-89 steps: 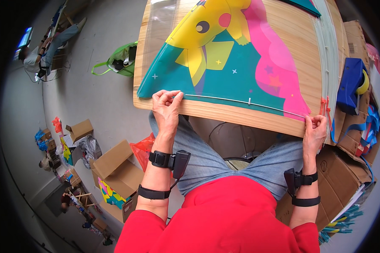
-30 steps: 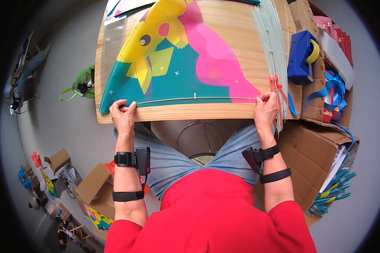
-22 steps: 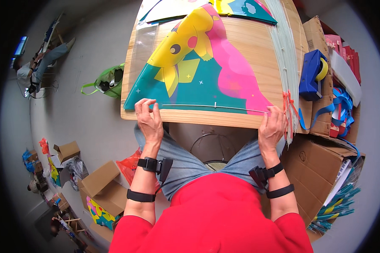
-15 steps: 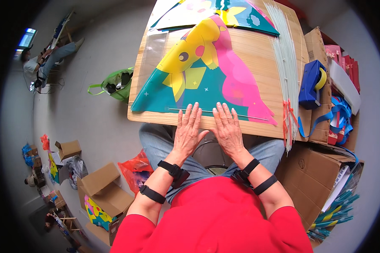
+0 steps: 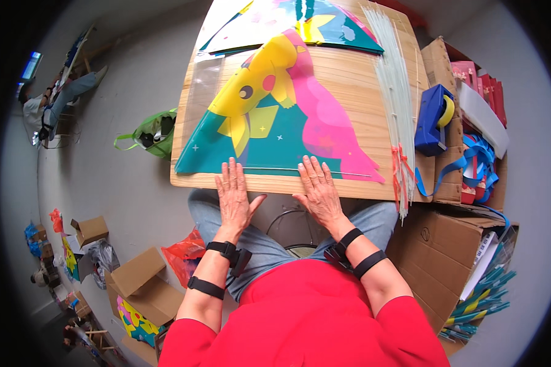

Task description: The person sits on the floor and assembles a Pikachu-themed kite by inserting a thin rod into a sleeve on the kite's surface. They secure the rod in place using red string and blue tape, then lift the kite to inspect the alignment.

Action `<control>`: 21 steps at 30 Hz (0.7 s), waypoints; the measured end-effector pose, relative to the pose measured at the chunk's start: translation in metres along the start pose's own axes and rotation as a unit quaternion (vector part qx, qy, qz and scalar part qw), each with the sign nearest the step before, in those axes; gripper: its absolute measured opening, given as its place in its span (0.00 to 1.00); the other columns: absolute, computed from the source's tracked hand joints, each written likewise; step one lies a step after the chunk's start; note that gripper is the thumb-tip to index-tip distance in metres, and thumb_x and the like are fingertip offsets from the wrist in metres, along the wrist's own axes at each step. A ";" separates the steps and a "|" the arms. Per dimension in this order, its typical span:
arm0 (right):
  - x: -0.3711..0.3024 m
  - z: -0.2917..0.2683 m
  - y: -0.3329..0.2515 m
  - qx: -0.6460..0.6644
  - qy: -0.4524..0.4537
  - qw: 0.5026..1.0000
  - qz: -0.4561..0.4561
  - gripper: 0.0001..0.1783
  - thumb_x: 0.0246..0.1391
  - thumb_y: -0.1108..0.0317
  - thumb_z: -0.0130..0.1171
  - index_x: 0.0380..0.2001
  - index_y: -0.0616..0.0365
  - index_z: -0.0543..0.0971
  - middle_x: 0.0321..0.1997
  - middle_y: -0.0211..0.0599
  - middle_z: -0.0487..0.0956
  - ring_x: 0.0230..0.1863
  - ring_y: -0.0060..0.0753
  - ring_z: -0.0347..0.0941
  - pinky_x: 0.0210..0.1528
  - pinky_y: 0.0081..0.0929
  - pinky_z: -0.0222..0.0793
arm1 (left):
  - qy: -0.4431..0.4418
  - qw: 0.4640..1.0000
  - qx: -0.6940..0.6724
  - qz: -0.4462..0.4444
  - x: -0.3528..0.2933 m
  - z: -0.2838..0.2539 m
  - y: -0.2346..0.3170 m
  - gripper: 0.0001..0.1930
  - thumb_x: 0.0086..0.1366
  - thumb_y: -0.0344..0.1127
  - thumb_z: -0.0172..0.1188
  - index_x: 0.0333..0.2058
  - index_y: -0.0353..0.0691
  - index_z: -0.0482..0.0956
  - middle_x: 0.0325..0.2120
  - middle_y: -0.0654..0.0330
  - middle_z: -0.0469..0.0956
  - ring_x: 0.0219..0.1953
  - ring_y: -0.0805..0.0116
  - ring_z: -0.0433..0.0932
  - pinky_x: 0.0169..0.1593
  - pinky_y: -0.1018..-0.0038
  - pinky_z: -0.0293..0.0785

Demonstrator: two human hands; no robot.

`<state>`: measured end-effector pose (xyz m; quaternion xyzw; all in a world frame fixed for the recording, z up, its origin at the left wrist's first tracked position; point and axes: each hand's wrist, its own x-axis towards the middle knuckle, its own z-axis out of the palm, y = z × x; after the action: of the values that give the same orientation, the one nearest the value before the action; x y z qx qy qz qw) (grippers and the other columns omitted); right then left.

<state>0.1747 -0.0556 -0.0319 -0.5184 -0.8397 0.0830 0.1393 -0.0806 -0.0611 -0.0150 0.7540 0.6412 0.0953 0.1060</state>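
Grey floor (image 5: 119, 82) spreads around a pale wooden tabletop with rounded corners (image 5: 349, 92); large brown cardboard box (image 5: 431, 263) at its lower right. Far side of the table: glossy multicoloured printed sheets (image 5: 257, 27), cut off by the upper rim. Near side: triangular plastic sheet in teal, pink and yellow (image 5: 312, 125), base toward the person. Right of it, a long bundle of thin whitish rods with orange-red ties (image 5: 393, 98). Left hand (image 5: 233, 199) and right hand (image 5: 322, 194) reach over the near edge, palms down, fingers straight and close together, thumbs spread inward, nothing pinched. Thin white rod (image 5: 272, 169) lies along the sheet's base, long axis left-right, crosswise to the fingers. Left hand sits at its left end; right hand crosses nearer the middle and is closer to the pink corner. Fingers cover part of the rod; exact left tip unclear. How hard they press, cannot tell.
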 end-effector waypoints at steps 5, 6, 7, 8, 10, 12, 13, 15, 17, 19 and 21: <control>-0.018 -0.010 0.020 -0.009 0.002 0.999 0.039 0.51 0.55 0.41 0.60 0.72 0.62 0.57 0.79 0.44 0.52 0.80 0.44 0.42 0.79 0.46 0.34 | -0.011 1.000 0.020 -0.003 -0.001 0.000 -0.011 0.59 0.51 0.42 0.74 0.73 0.37 0.42 0.76 0.51 0.39 0.77 0.50 0.37 0.76 0.50 0.34; -0.022 -0.013 0.025 -0.004 0.004 0.999 0.050 0.51 0.55 0.41 0.60 0.72 0.62 0.56 0.79 0.44 0.51 0.80 0.44 0.41 0.79 0.46 0.34 | -0.011 1.000 0.020 -0.002 -0.001 -0.001 -0.011 0.58 0.50 0.38 0.74 0.73 0.37 0.43 0.76 0.51 0.39 0.77 0.51 0.37 0.76 0.51 0.34; -0.027 -0.017 0.032 -0.010 0.007 0.998 0.064 0.52 0.54 0.41 0.60 0.72 0.62 0.56 0.79 0.45 0.51 0.80 0.45 0.41 0.79 0.46 0.34 | -0.010 1.000 0.021 -0.002 0.000 -0.001 -0.010 0.58 0.50 0.34 0.74 0.73 0.38 0.43 0.76 0.51 0.39 0.77 0.51 0.38 0.76 0.51 0.35; -0.034 -0.021 0.037 -0.014 0.010 0.997 0.076 0.52 0.54 0.40 0.60 0.72 0.62 0.55 0.79 0.45 0.51 0.80 0.45 0.41 0.79 0.46 0.33 | -0.017 0.999 0.029 -0.003 -0.001 -0.002 -0.011 0.58 0.50 0.33 0.73 0.73 0.38 0.42 0.76 0.52 0.39 0.77 0.52 0.38 0.76 0.52 0.35; -0.047 -0.028 0.052 -0.018 0.012 0.994 0.105 0.53 0.54 0.40 0.59 0.73 0.63 0.54 0.79 0.46 0.50 0.80 0.45 0.41 0.79 0.46 0.33 | -0.031 0.998 0.048 -0.007 -0.001 -0.003 -0.010 0.57 0.52 0.32 0.72 0.74 0.39 0.42 0.76 0.53 0.39 0.77 0.53 0.38 0.76 0.53 0.36; -0.061 -0.032 0.067 -0.011 0.015 0.991 0.132 0.54 0.55 0.39 0.58 0.73 0.64 0.53 0.79 0.48 0.50 0.80 0.45 0.41 0.79 0.46 0.33 | -0.029 0.999 0.040 -0.010 -0.001 -0.004 -0.010 0.57 0.50 0.27 0.71 0.74 0.41 0.43 0.76 0.53 0.39 0.77 0.54 0.38 0.76 0.53 0.36; -0.068 -0.033 0.074 -0.026 0.025 0.989 0.142 0.55 0.55 0.38 0.57 0.73 0.65 0.52 0.79 0.49 0.49 0.80 0.47 0.41 0.79 0.46 0.34 | -0.032 0.999 0.041 -0.011 -0.001 -0.004 -0.010 0.57 0.50 0.27 0.71 0.74 0.41 0.43 0.76 0.53 0.39 0.77 0.54 0.38 0.76 0.53 0.37; -0.078 -0.036 0.083 -0.033 0.027 0.985 0.167 0.55 0.55 0.37 0.56 0.73 0.65 0.52 0.79 0.50 0.49 0.80 0.48 0.40 0.79 0.46 0.34 | -0.029 0.999 0.033 -0.012 -0.002 -0.007 -0.014 0.57 0.49 0.25 0.70 0.74 0.42 0.43 0.76 0.53 0.39 0.77 0.53 0.39 0.76 0.53 0.37; -0.081 -0.040 0.084 -0.051 0.023 0.980 0.189 0.56 0.56 0.36 0.55 0.73 0.66 0.51 0.79 0.51 0.48 0.80 0.49 0.39 0.79 0.48 0.33 | -0.016 1.000 0.013 -0.012 -0.001 -0.005 -0.014 0.56 0.47 0.22 0.68 0.73 0.42 0.45 0.76 0.53 0.40 0.77 0.52 0.39 0.76 0.52 0.36; -0.077 -0.040 0.072 -0.059 0.045 0.983 0.167 0.56 0.56 0.35 0.55 0.73 0.65 0.50 0.79 0.50 0.47 0.80 0.48 0.38 0.79 0.49 0.32 | -0.015 1.000 0.012 -0.024 -0.002 -0.008 -0.014 0.56 0.47 0.22 0.68 0.73 0.42 0.45 0.76 0.52 0.40 0.77 0.50 0.39 0.76 0.51 0.36; -0.066 -0.045 0.058 -0.071 0.040 0.989 0.123 0.56 0.54 0.34 0.55 0.74 0.62 0.50 0.80 0.46 0.47 0.81 0.45 0.38 0.79 0.50 0.30 | -0.013 0.999 -0.006 -0.033 -0.002 -0.007 -0.013 0.56 0.47 0.22 0.68 0.74 0.43 0.45 0.75 0.52 0.40 0.77 0.48 0.38 0.76 0.49 0.37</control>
<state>0.2661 -0.0884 -0.0154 -0.6290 -0.7671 0.0186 0.1246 -0.0947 -0.0605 -0.0119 0.7332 0.6636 0.0858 0.1217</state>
